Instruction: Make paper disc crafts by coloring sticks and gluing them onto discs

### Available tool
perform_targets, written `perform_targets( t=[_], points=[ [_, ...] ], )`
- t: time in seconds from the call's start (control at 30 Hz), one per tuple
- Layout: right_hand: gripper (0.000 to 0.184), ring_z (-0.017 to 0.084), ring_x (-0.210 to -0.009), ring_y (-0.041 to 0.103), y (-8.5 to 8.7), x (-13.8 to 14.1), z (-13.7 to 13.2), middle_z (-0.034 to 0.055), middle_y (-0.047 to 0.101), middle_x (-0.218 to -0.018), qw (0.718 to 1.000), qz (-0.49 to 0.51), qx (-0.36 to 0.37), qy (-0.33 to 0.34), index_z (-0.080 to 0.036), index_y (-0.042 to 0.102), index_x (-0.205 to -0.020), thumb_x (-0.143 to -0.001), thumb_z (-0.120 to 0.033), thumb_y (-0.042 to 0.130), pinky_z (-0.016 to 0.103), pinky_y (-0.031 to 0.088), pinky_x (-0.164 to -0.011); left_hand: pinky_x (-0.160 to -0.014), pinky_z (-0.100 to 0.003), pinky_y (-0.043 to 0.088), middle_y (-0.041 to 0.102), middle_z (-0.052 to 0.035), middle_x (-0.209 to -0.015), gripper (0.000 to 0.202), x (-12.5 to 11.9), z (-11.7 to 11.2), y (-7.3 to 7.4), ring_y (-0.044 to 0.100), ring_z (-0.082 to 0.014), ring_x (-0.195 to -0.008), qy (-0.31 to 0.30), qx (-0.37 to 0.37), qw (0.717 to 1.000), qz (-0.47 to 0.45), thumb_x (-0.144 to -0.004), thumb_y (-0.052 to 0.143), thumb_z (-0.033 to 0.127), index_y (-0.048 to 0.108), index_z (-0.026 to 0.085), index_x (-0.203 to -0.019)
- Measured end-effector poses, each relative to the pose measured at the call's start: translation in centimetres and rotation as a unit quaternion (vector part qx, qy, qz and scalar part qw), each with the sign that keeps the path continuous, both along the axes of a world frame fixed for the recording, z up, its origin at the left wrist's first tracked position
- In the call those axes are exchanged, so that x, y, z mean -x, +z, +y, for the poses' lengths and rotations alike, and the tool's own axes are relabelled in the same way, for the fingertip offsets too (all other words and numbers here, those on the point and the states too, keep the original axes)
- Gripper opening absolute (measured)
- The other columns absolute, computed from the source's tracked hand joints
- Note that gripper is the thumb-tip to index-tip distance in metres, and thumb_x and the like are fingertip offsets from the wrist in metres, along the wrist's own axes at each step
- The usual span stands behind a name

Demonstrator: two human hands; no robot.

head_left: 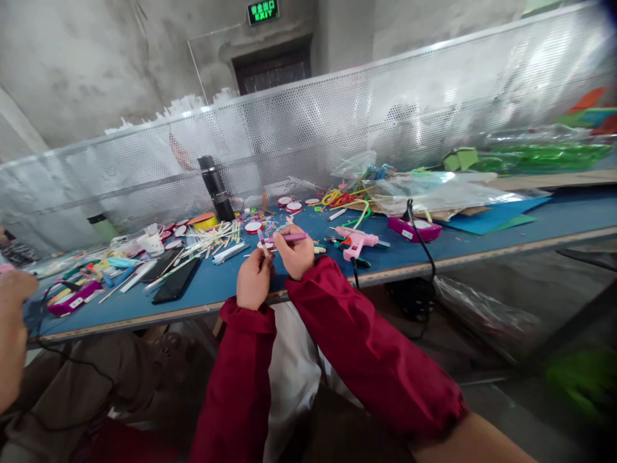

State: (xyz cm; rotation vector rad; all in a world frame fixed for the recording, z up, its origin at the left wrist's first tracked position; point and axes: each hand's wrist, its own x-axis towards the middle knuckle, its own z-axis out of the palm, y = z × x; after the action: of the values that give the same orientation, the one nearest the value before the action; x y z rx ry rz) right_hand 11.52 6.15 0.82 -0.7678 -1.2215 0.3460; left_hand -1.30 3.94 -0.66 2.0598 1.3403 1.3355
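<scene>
My left hand (254, 280) pinches a small flat stick (262, 239) upright near the table's front edge; its upper part looks purple. A purple marker (292, 237) lies in the grip of my right hand (297, 256), its tip end pointing left at the stick. Whether the tip touches the stick is too small to tell. Just right of my right hand rests a pink glue gun (357, 242) with a black cord. White-and-red round tape rolls (253, 227) sit behind my hands. Left of my left hand lies a white marker (230, 252).
A black phone (176, 281), loose wooden sticks (212, 239) and a black bottle (216, 188) stand to the left. Purple boxes (414, 228) with cords sit on both sides. A perforated metal divider (308, 128) runs behind. At far left is another person's hand (12, 321).
</scene>
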Motion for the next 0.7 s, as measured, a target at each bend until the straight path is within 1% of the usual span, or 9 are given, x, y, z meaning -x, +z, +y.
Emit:
perform_targets(
  t=[0.27,0.53,0.7],
  points=[
    [0.027,0.014,-0.057,0.052,0.01,-0.12,0.04,-0.0028,0.06,-0.06,0.999,-0.004,0.013,-0.031,-0.023,0.058,-0.069,-0.087,-0.043,0.059,0.028,0.04,-0.057,-0.064,-0.028,0.037,0.064,-0.0003,-0.072,0.021,0.05,0.18,-0.19,0.057,-0.0177,-0.068,-0.003,-0.001,1.0,-0.002,-0.099,0.048,0.037,0.058,0.023,-0.087],
    [0.025,0.014,-0.057,0.051,0.0,-0.05,-0.05,-0.0033,0.058,-0.058,1.0,-0.004,0.01,-0.001,-0.024,0.058,-0.071,-0.086,-0.043,0.06,0.027,0.04,-0.056,-0.064,-0.028,0.037,0.065,-0.0008,-0.072,0.022,-0.03,0.04,-0.02,0.058,-0.0177,-0.067,0.0,0.004,1.0,0.002,-0.099,0.047,0.038,0.057,0.023,-0.087],
    [0.027,0.014,-0.058,0.052,-0.01,-0.1,0.11,-0.0031,0.059,-0.06,1.0,-0.005,0.02,-0.019,-0.023,0.058,-0.069,-0.087,-0.043,0.06,0.028,0.04,-0.058,-0.064,-0.028,0.038,0.064,-0.0004,-0.071,0.022,0.02,0.18,-0.09,0.058,-0.0177,-0.067,0.002,0.004,1.0,0.001,-0.1,0.048,0.038,0.058,0.023,-0.087]
  ],
)
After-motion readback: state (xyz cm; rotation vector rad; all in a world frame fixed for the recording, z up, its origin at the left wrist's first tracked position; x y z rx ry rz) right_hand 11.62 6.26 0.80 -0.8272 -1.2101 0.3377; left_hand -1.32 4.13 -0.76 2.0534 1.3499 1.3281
